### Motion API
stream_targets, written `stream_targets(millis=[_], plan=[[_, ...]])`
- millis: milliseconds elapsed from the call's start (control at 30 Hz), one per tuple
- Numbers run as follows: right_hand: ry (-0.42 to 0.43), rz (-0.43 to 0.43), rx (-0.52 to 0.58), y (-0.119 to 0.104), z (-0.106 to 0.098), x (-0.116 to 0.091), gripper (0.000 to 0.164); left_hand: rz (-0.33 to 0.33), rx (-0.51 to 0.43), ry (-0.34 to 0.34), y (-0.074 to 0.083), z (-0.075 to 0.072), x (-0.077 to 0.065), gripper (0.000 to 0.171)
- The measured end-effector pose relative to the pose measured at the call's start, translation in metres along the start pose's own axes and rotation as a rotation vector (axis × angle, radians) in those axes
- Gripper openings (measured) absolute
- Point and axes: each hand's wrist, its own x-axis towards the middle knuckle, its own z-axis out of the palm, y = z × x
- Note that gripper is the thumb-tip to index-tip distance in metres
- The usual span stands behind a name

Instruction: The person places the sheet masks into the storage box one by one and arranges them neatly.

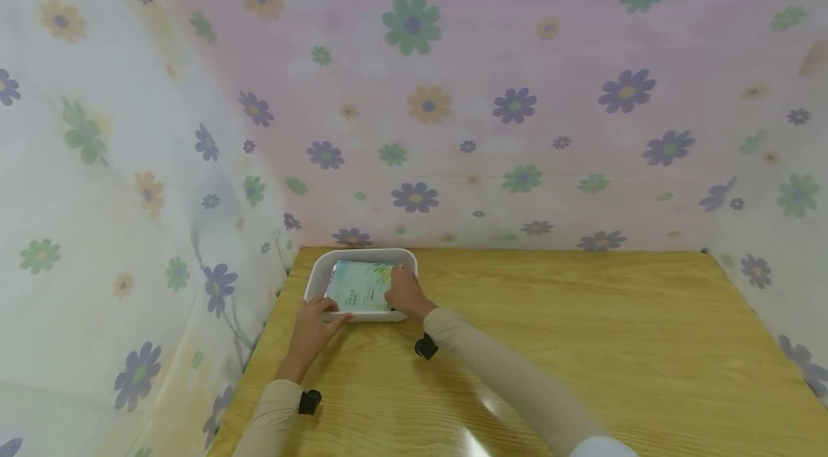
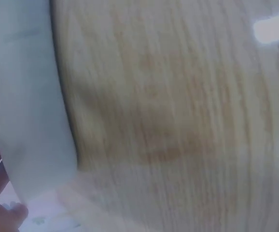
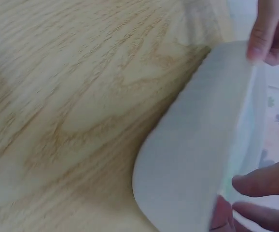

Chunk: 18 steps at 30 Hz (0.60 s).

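Note:
A white plastic bin (image 1: pixel 318 277) stands at the back left of the wooden table. Inside it lies a flat, pale blue-green printed packet (image 1: pixel 359 284) with Chinese characters and a plant picture. My left hand (image 1: pixel 310 333) grips the bin's front left rim, thumb outside and fingers over the edge. At the right end of the bin, my right hand (image 1: pixel 407 292) reaches over the rim with curled fingers, at the packet's right edge. In the right wrist view its thumb (image 3: pixel 262 182) is close to the packet; I cannot tell whether it pinches it.
Wood-grain table (image 1: pixel 569 342) extends to the right and in front of the bin. A floral cloth (image 1: pixel 414 155) hangs right behind the bin, with more cloth along the left and right sides. Black wrist cameras (image 1: pixel 309 402) sit on both wrists.

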Motion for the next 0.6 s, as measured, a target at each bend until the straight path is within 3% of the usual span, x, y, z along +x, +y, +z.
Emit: stream_targets(millis=[100, 233, 267, 300, 367, 600], plan=[[0.009, -0.084, 0.059, 0.003, -0.015, -0.005, 0.038, 0.014, -0.002, -0.005, -0.002, 0.0, 0.002, 0.03], [0.009, -0.126, 0.082, 0.011, -0.039, -0.018, 0.011, 0.027, 0.01, 0.005, -0.005, 0.0, 0.006, 0.032], [0.003, -0.13, 0.086, 0.013, -0.046, -0.023, 0.008, 0.032, 0.017, 0.011, -0.005, -0.001, 0.007, 0.032], [-0.007, -0.127, 0.093, 0.015, -0.053, -0.029, 0.015, 0.035, 0.022, 0.014, -0.004, -0.001, 0.007, 0.032], [-0.022, -0.134, 0.091, 0.022, -0.065, -0.039, 0.022, 0.043, 0.043, 0.013, -0.004, -0.006, 0.006, 0.032], [-0.01, -0.159, 0.121, 0.062, -0.102, -0.086, 0.016, 0.116, 0.139, 0.029, -0.007, -0.033, 0.009, 0.039]])
